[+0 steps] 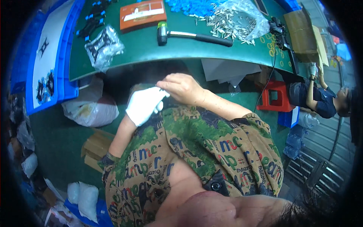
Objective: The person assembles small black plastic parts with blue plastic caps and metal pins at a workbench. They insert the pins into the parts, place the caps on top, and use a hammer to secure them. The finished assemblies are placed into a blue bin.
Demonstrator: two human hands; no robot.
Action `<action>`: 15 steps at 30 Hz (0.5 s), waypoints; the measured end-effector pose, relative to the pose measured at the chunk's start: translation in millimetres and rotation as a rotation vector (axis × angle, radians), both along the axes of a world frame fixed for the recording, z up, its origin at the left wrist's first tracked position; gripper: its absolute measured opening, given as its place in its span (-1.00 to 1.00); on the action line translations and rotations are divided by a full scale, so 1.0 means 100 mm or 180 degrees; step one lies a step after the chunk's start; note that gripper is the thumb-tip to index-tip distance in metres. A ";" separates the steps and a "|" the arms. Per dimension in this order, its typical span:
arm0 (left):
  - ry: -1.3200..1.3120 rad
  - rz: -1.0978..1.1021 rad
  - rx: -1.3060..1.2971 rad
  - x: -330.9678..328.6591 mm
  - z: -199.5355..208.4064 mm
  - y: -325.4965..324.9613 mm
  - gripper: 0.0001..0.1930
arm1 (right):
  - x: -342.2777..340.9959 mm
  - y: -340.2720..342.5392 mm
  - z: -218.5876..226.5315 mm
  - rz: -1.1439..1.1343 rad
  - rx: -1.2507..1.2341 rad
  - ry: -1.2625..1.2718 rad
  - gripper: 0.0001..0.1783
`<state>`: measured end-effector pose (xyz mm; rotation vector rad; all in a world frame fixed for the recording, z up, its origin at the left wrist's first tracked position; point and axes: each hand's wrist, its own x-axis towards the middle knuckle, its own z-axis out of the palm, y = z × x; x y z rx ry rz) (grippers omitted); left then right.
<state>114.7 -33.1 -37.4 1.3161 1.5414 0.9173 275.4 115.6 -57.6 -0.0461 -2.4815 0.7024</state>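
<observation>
My left hand (143,104) wears a white glove and is held up in front of my chest, below the table's edge. My bare right hand (182,88) lies just right of it and pinches the glove at its fingertips. The gloved hand holds nothing itself. Both hands are over my patterned green and brown shirt (211,151). On the green table (151,49) above them lies a hammer (193,36) with a black handle.
The table also holds an orange box (143,14), a clear bag of black parts (103,47), a bag of small metal pieces (234,20) and blue trays (56,53) at left. White sacks (90,108) lie on the floor. Another person (321,98) bends beside a red stool (275,96).
</observation>
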 end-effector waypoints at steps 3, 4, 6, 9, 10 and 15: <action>-0.0092 0.0004 -0.0374 0.02 0.17 0.04 -0.71 | 0.03 0.31 0.31 0.0181 0.0277 -0.0140 -0.63; -0.0295 0.0130 -0.0420 0.05 0.18 0.04 -0.73 | 0.00 0.47 0.38 -0.0046 0.0426 -0.0012 -0.64; -0.0484 0.0192 -0.0384 0.07 0.16 0.07 -0.74 | -0.08 0.91 0.57 -0.0492 0.0836 0.0585 -0.72; -0.0465 0.0064 -0.0254 0.07 0.10 0.11 -0.73 | -0.22 1.47 0.75 -0.1388 0.0773 -0.0223 -0.75; -0.0461 0.0055 -0.0274 0.07 0.11 0.11 -0.73 | -0.34 1.63 0.73 -0.1432 0.0680 -0.0359 -0.74; -0.0352 -0.0069 -0.0467 0.05 0.10 0.09 -0.71 | -0.84 2.08 0.56 -0.1304 0.1151 -0.1048 -0.75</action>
